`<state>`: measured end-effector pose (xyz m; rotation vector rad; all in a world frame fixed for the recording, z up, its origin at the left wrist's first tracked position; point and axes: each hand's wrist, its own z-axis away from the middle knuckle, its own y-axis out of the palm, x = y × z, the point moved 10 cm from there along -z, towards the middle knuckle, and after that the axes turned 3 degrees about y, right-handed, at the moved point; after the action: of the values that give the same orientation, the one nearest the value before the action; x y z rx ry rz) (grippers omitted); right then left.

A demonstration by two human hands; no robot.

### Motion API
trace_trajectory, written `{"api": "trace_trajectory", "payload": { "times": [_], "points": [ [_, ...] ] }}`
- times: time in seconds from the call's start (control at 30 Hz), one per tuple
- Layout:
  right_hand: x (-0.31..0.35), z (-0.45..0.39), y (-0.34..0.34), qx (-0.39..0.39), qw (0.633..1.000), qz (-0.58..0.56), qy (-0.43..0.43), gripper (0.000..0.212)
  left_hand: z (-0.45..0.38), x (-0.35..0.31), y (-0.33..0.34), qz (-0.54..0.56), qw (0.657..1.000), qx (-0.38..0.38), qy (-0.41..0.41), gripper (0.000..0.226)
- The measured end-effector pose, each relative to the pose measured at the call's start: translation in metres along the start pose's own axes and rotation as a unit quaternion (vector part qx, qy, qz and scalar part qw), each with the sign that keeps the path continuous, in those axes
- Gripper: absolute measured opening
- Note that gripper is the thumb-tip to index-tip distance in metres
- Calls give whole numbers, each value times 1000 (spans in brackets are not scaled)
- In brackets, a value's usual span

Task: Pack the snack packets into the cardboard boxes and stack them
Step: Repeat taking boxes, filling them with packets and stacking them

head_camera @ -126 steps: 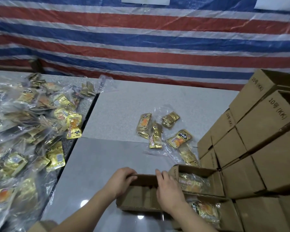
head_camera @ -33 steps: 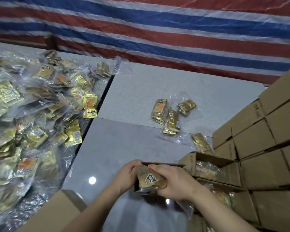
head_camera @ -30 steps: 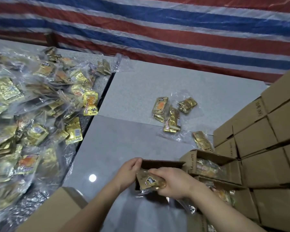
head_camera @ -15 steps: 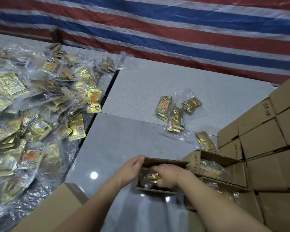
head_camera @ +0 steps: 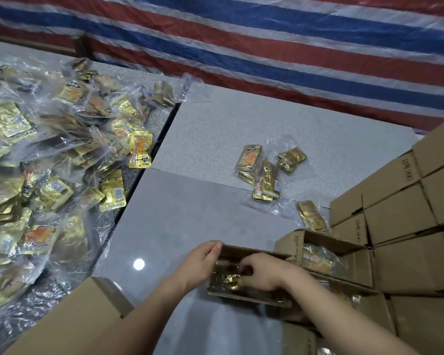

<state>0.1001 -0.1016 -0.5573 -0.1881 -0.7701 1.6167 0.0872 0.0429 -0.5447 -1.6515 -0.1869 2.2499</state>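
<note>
right hand deeper now, gold packet inside box

Grey speckled surface, made of slabs with a visible seam across the middle. Left part: large heap of gold snack packets in clear bags, spreading to the near left edge. Centre, toward the far edge: small bagged cluster of packets. Right edge: stacked closed cardboard boxes. Near right: open box containing packets, beside further open filled boxes. Near left corner: another box.
</note>
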Motion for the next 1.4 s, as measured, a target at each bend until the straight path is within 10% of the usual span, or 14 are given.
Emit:
{"api": "trace_trajectory", "payload": {
  "times": [0.23, 0.53, 0.87, 1.1, 1.27, 1.4],
  "points": [
    [-7, -1, 68, 163, 983, 49, 69, 56, 5, -2, 4, -13, 1000, -1, 6, 30],
    [-2, 0, 17, -2, 997, -3, 79, 44, 7, -14, 3, -7, 1000, 16, -8, 31],
    [10, 26, 8, 7, 996, -72, 56, 38, 4, -15, 0, -48, 999, 15, -21, 28],
    [-50, 88, -107, -256, 930, -262, 21, 20, -56, -86, -1, -134, 988, -31, 67, 37],
    [-136, 124, -145, -383, 858, -321, 114, 29, -129, -161, 80, -351, 907, 70, 223, 49],
    [-178, 131, -141, -425, 810, -383, 128, 15, -182, -170, 175, -537, 765, 179, 306, 58]
  ]
}}
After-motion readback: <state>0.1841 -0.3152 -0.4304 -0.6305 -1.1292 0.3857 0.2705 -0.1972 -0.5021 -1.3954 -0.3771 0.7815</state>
